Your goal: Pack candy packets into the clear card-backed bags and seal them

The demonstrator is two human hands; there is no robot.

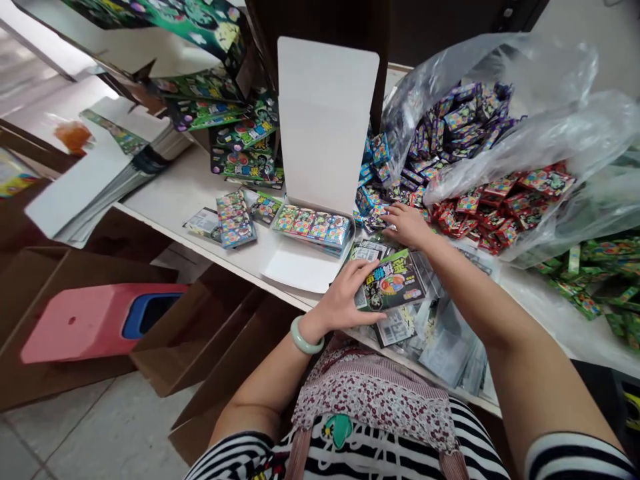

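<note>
My left hand [350,297], with a pale green bangle on its wrist, grips the left end of a flat black-and-green printed packet [395,281]. Beneath that packet lie more flat printed sleeves [400,327] at the table's front edge. My right hand [407,225] reaches over the small wrapped pieces, its fingers spread on the edge of the blue and purple pile [373,217]. Left of my hands stands a white box [327,127] with its lid raised, holding a row of colourful small packs [313,225].
Plastic bags hold purple [463,120] and red [495,207] wrapped pieces; green ones [590,273] lie far right. Left of the box are a bundle of packs [235,219], stacked printed boxes [245,153] and folded card [95,187]. Below left are cartons [195,340] and a pink stool [95,320].
</note>
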